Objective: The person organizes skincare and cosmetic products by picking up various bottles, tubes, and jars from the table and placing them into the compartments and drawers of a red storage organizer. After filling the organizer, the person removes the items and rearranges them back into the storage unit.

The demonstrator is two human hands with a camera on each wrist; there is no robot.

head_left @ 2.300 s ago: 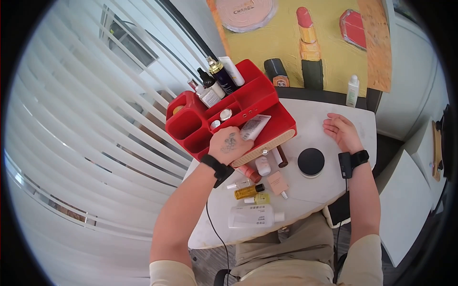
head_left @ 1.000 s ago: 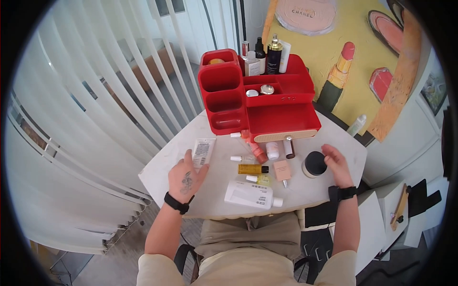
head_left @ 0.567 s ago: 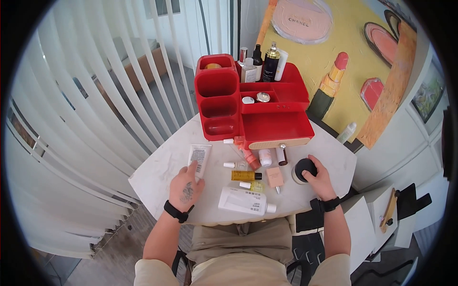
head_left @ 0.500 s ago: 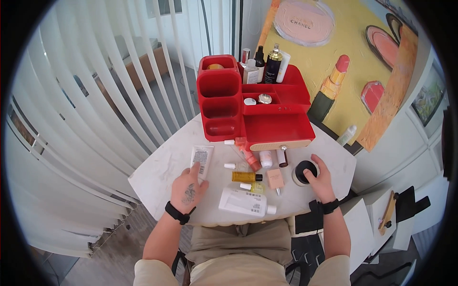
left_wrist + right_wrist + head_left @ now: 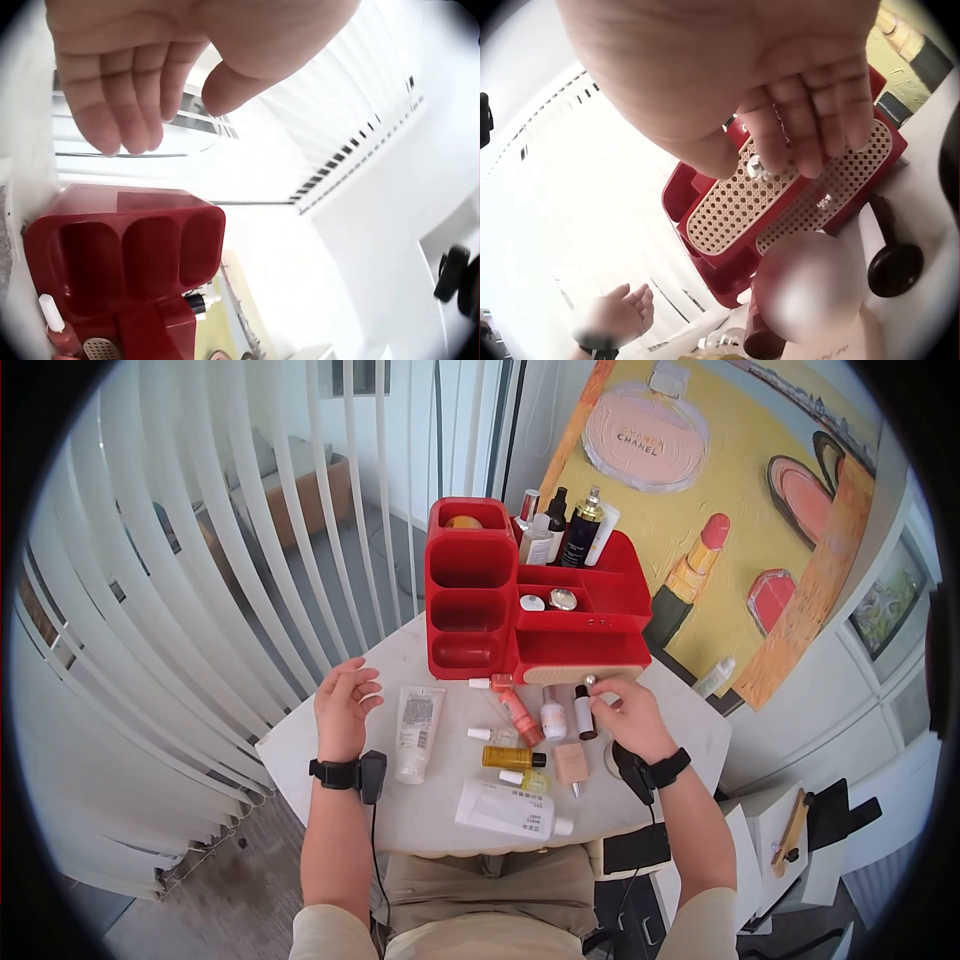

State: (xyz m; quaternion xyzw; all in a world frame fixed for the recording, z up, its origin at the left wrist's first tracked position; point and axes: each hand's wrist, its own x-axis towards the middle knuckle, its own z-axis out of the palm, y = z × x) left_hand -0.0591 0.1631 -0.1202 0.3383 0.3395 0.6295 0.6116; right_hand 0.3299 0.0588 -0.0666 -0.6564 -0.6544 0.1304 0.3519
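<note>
My left hand [image 5: 345,705] hovers with loose, bent fingers at the left of the white tube [image 5: 420,730], touching nothing. The left wrist view shows its fingers hanging above the red organizer [image 5: 127,199]. At the organizer's front, my right hand [image 5: 630,715] has its fingers extended at the cane-fronted drawer [image 5: 720,214]. The silver knob [image 5: 757,167] sits between thumb and index finger, with a gap on the thumb's side. The drawer stands partly out. Below the hand lies a dark-capped bottle [image 5: 585,712]. The black-lidded jar is mostly hidden behind the right wrist.
Several cosmetics lie on the white table [image 5: 300,750]: a coral tube [image 5: 517,712], an amber bottle [image 5: 508,758], a pink bottle [image 5: 570,765] and a large white bottle [image 5: 505,810]. Tall bottles [image 5: 580,535] stand in the organizer's back. A painting [image 5: 730,530] leans behind.
The white tube went from the drawer to the table's left, and my left hand let go of it. My right hand moved from the jar to the drawer, which now stands further in.
</note>
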